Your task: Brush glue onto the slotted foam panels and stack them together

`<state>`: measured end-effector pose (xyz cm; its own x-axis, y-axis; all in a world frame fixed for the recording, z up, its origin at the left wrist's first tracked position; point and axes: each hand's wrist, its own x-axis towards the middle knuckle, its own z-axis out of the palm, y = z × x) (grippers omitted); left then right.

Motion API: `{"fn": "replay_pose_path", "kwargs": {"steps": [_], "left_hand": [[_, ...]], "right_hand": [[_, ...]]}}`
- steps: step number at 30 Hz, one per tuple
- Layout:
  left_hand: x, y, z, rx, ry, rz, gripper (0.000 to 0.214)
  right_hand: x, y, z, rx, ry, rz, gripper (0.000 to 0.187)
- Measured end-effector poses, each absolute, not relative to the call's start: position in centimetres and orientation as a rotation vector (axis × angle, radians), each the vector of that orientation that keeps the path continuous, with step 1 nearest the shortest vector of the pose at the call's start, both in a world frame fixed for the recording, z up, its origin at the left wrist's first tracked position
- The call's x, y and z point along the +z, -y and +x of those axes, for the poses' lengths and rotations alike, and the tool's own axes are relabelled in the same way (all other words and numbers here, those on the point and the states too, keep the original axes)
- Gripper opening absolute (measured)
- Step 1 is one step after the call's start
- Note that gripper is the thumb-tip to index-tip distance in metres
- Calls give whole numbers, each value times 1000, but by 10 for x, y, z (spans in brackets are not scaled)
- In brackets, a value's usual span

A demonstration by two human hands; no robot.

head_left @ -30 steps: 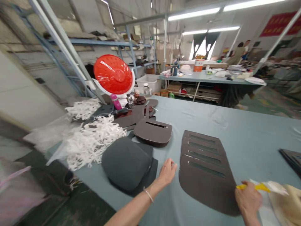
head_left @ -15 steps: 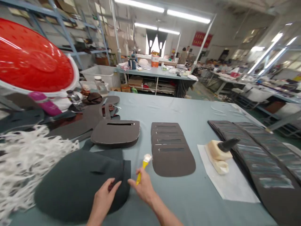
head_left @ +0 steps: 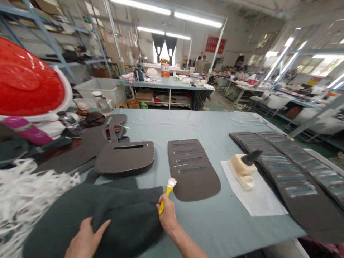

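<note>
Right hand [head_left: 168,215] clenches a yellow-handled brush [head_left: 168,191]; left hand [head_left: 86,240] lies open.
Its fingers [head_left: 99,227] splay, ungripping, on dark padded fabric [head_left: 126,218]; the wrist is cut off below.

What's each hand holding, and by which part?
The right hand grips a yellow-handled brush by its handle, bristles up. The left hand holds nothing, lying open on a dark grey padded piece.

bright fluorescent tubes [head_left: 197,19] overhead, faint shadows, wide-angle bending and blur at the edges
</note>
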<state>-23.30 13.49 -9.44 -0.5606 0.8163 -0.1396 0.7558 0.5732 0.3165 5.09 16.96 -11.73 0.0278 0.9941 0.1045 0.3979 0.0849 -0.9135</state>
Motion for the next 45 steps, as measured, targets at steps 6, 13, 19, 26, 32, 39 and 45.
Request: {"fn": "replay_pose_path", "kwargs": {"steps": [6,13,19,26,32,39,45], "left_hand": [[-104,-174,-141,433,-2074,1438,50],[-138,-222,-3,543,-1675,1458,30],[-159,-222,37,594,-1663,1507,50],[-155,-213,41,636,-1699,1613,52],[-146,-208,30,612,-1795,1771,17],[-34,-218,35,551,-1618,1720,39],[115,-158,48,550,-898,2004,32]], "right_hand": [[-134,-189,150,655,1499,-1644,13],[-136,-223,312,347,1575,-2241,27],[-151,-237,357,255,1732,-2229,22],[-159,-240,361,169,1807,-2192,16],[-133,-234,360,-107,1748,-2288,21],[-77,-184,396,-164,1228,-2071,41],[-65,-150,450,103,368,-1790,28]]}}
